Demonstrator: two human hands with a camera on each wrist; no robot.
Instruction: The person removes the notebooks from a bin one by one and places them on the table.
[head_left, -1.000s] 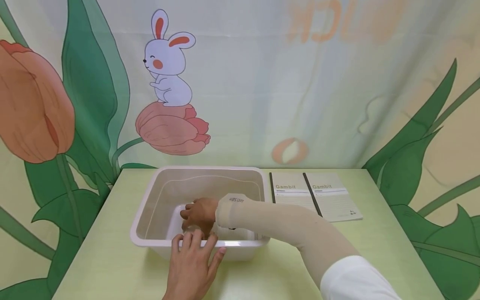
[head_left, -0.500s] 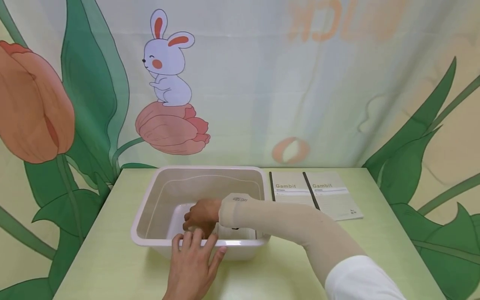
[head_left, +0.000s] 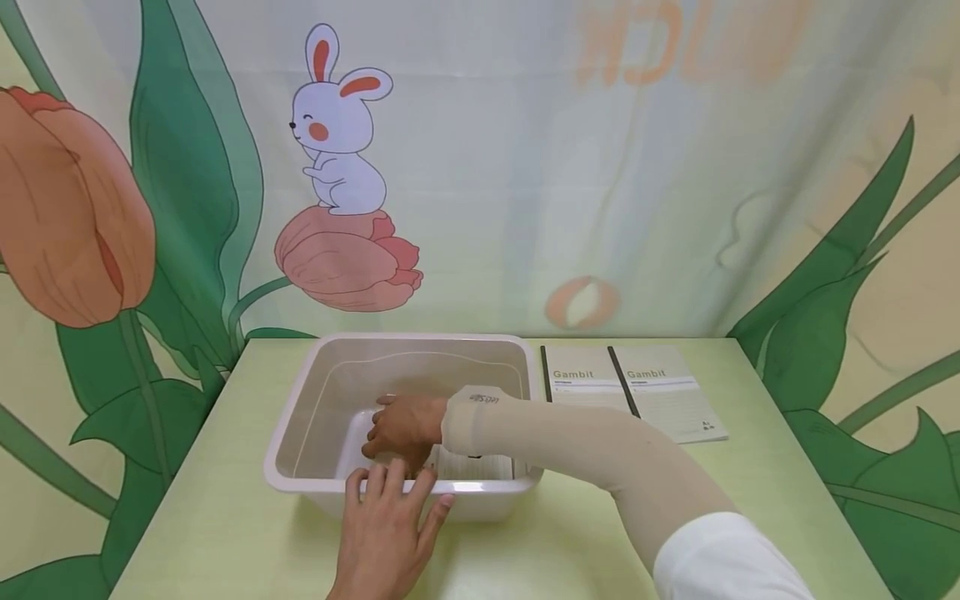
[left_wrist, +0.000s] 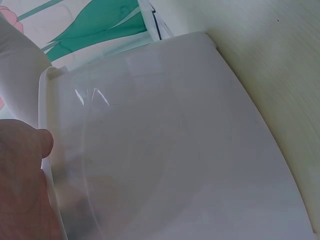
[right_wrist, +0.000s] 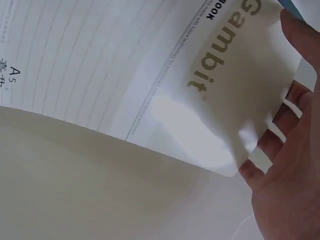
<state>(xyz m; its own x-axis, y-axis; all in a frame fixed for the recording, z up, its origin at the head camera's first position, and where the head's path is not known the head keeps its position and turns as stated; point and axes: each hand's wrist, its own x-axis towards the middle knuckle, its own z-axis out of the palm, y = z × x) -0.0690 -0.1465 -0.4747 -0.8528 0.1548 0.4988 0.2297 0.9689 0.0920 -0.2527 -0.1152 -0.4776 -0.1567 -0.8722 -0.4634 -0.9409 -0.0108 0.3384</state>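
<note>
A light-coloured plastic basin [head_left: 480,505] stands on the table. My left hand [head_left: 386,525] holds its front rim, fingers hooked over the top and thumb outside; the left wrist view shows the thumb [left_wrist: 46,142] against the rim. Inside the basin, my right hand [head_left: 405,429] grips a notebook [right_wrist: 150,75] along one short edge, thumb on the cover and fingers beneath. "Gambit" and ruled lines are printed on that cover. From the head view only a lined strip of the notebook [head_left: 472,467] shows below the sleeve; the hand and forearm hide the rest.
Two more Gambit notebooks, one on the left [head_left: 585,387] and one on the right [head_left: 667,408], lie side by side on the table beyond the forearm, right of the basin. A printed curtain [head_left: 480,208] hangs behind the table's back edge.
The right hand shifts slightly within the basin, and more of the lined notebook cover shows beneath the sleeve. The left hand stays on the rim.
</note>
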